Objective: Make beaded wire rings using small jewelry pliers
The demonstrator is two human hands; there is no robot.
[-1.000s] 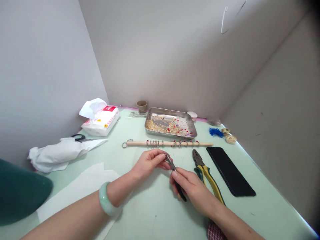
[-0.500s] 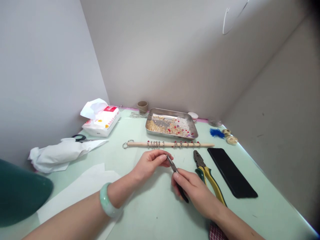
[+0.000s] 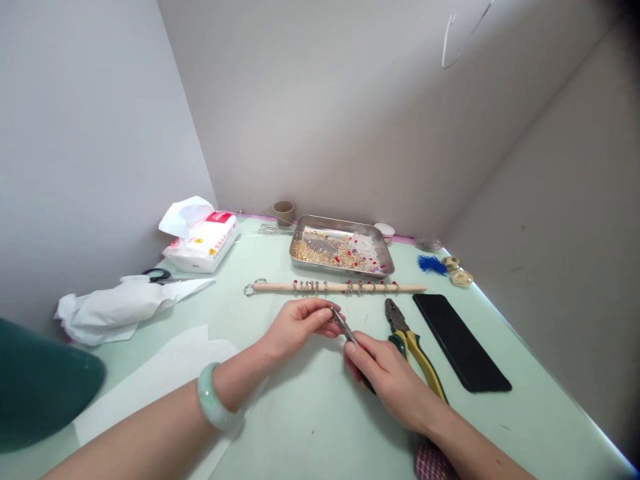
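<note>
My left hand (image 3: 303, 325), with a pale green bangle (image 3: 215, 399) on its wrist, is closed in a pinch around something too small to make out. My right hand (image 3: 383, 370) is wrapped round slim needle-nose pliers (image 3: 345, 327), whose tips touch the left fingertips. Behind the hands lies a wooden ring stick (image 3: 335, 288) bearing several small rings, some with red beads. A metal tray (image 3: 300, 267) beyond it holds gold, clear, red and purple beads. To the right of my right hand rest larger combination pliers (image 3: 415, 343) with yellow and green handles.
A black phone (image 3: 463, 343) lies at the right, below a blue tassel (image 3: 431, 265). At the left are a tissue pack (image 3: 203, 243), scissors (image 3: 157, 275), crumpled white paper (image 3: 110, 308) and a dark green object (image 3: 45, 387). A small cup (image 3: 284, 213) stands by thin wires at the back.
The view has shifted very slightly. The right hand and its pliers have turned a little, with the tips still at the left fingers.
</note>
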